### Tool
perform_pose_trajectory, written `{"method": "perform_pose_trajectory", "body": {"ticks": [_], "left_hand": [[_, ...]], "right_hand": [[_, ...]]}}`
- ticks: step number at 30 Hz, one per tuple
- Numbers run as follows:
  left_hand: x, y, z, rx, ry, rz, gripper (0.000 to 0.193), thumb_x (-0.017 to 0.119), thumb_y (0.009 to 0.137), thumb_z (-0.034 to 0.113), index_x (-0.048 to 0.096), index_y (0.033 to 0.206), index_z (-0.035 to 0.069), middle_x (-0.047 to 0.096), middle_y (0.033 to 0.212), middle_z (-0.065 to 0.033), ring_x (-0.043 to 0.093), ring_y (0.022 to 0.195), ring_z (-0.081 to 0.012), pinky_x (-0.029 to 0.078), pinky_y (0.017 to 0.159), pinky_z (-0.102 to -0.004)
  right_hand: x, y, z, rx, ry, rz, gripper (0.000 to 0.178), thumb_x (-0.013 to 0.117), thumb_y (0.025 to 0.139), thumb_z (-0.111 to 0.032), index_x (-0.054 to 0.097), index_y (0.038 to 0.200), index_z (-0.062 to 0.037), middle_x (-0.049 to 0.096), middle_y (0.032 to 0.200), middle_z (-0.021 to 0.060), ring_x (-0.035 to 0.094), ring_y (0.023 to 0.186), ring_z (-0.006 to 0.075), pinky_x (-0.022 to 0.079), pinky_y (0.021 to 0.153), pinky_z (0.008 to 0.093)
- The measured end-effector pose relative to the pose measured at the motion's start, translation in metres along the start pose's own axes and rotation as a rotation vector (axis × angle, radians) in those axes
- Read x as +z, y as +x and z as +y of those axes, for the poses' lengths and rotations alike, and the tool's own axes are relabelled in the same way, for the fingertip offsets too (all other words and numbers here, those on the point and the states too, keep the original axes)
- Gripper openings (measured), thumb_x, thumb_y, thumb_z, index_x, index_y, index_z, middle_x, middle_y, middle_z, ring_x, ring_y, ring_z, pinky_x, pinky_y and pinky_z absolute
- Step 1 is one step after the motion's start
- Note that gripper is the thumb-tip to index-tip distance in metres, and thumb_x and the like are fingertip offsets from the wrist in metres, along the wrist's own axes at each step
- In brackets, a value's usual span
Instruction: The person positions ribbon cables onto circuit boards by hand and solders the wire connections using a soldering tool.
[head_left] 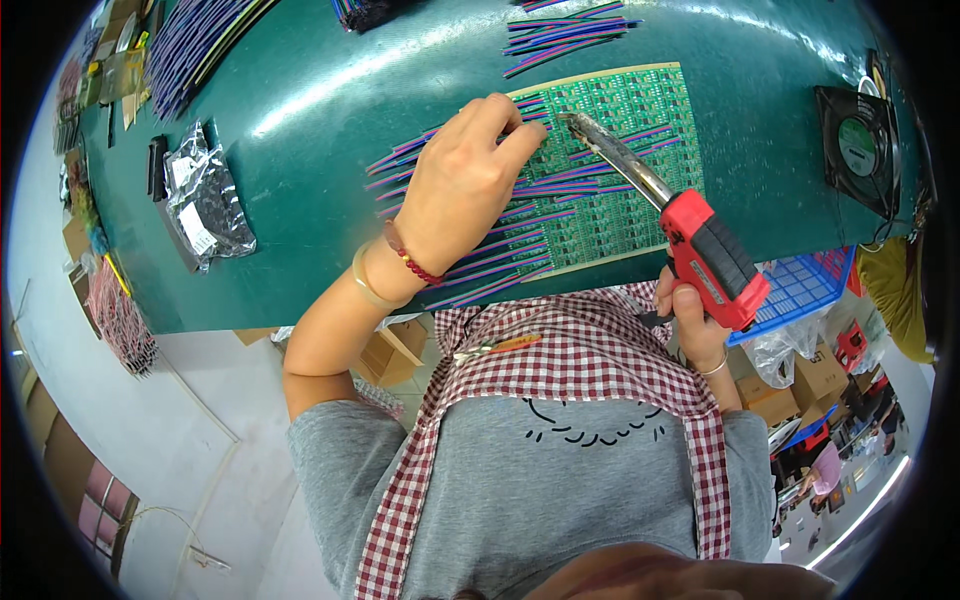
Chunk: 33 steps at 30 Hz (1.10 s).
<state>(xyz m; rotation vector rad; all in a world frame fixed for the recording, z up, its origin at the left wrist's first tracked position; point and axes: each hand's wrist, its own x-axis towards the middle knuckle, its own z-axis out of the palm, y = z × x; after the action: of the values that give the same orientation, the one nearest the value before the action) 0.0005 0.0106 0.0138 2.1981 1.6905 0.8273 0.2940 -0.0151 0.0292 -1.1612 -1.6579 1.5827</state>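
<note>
My left hand (470, 175) lies over the left side of a green circuit board panel (630, 110), thumb and index finger pinched together at the end of a multicoloured ribbon wire (535, 102). My fingers partly hide that wire. In my right hand (690, 318), closed around its handle, is a red and black soldering gun (708, 255). Its metal barrel slants up and left, so the tip sits over the panel just right of my left fingertips. Whether the tip touches the board I cannot tell. Several more ribbon wires (500, 262) lie across the panel, sticking out past its left edge.
Loose ribbon wires (565, 35) lie beyond the panel, and a large bundle (200, 50) is at the far left. A clear plastic bag (208, 195) rests on the green table (310, 200). To the right stands a black fan (858, 150); a blue basket (805, 290) is below the table edge.
</note>
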Motion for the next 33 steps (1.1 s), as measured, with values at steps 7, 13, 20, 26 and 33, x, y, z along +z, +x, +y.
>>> {"method": "perform_pose_trajectory", "body": {"ticks": [7,13,20,26,33], "left_hand": [[0.001,0.000,-0.002,0.009,0.007,0.012,0.021,0.068,0.075,-0.005,0.067,0.093,0.004,0.056,0.084,-0.0084,0.061,0.073,-0.0239,0.051,0.063,-0.0343],[0.002,0.000,-0.003,0.006,0.013,-0.002,0.020,0.068,0.075,-0.004,0.067,0.093,0.004,0.057,0.085,-0.0082,0.061,0.073,-0.0236,0.052,0.064,-0.0343],[0.001,0.001,-0.002,0.007,0.014,-0.006,0.018,0.068,0.075,-0.004,0.067,0.092,0.004,0.057,0.085,-0.0084,0.061,0.074,-0.0234,0.051,0.065,-0.0339],[-0.001,0.004,-0.003,0.023,0.050,0.004,0.018,0.069,0.073,-0.002,0.067,0.090,0.005,0.057,0.084,-0.0070,0.061,0.074,-0.0227,0.051,0.064,-0.0340],[-0.001,0.006,-0.006,0.030,0.073,0.018,0.014,0.070,0.073,0.001,0.068,0.085,0.007,0.059,0.083,-0.0045,0.061,0.072,-0.0225,0.050,0.063,-0.0338]], "right_hand": [[0.002,0.001,0.001,0.002,-0.019,0.002,0.039,0.057,0.095,-0.024,0.051,0.118,0.0073,0.055,0.070,0.0084,0.051,0.056,0.0122,0.043,0.051,0.0256],[0.003,0.001,-0.004,0.060,-0.010,-0.014,0.038,0.057,0.096,-0.028,0.055,0.109,0.0075,0.055,0.070,0.0077,0.052,0.058,0.0127,0.044,0.054,0.0269],[-0.004,-0.007,0.006,0.002,-0.082,0.024,0.057,0.059,0.095,-0.038,0.048,0.127,0.0072,0.056,0.073,0.0080,0.050,0.057,0.0126,0.045,0.055,0.0276],[-0.003,-0.010,0.009,0.023,-0.081,0.040,0.053,0.060,0.095,-0.035,0.049,0.127,0.0053,0.057,0.073,0.0084,0.050,0.057,0.0120,0.044,0.053,0.0261],[0.002,-0.004,0.002,0.037,0.002,0.031,0.047,0.060,0.095,-0.032,0.051,0.122,0.0044,0.056,0.072,0.0086,0.050,0.056,0.0119,0.043,0.052,0.0260]]}}
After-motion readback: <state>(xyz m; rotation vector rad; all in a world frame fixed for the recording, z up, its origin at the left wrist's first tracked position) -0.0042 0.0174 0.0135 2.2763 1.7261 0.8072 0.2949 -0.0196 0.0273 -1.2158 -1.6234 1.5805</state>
